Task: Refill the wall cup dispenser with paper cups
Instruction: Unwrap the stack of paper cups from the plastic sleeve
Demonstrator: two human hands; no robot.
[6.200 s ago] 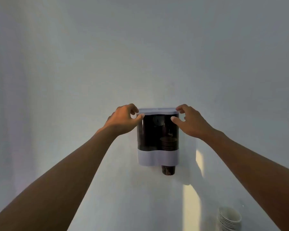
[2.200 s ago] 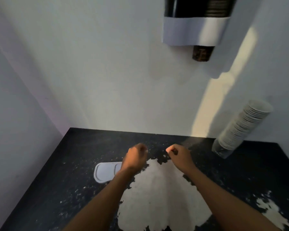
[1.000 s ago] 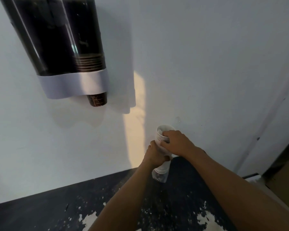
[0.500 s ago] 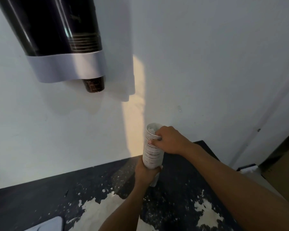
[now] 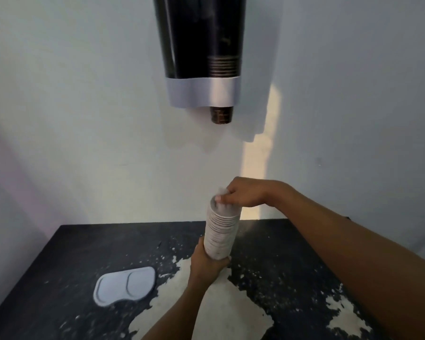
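Head view: the left hand [image 5: 207, 262] is wrapped around the bottom of an upright stack of white paper cups [image 5: 221, 231], while the right hand [image 5: 243, 193] pinches something thin and pale, blurred, at the stack's top rim. The stack is held above the black, paint-worn worktop [image 5: 71, 253], toward its back edge and near the middle of it. The wall cup dispenser [image 5: 203, 52] hangs above with a dark cup [image 5: 221, 115] poking from its base, and its pale lid [image 5: 125, 285] lies flat on the worktop, left of the hands.
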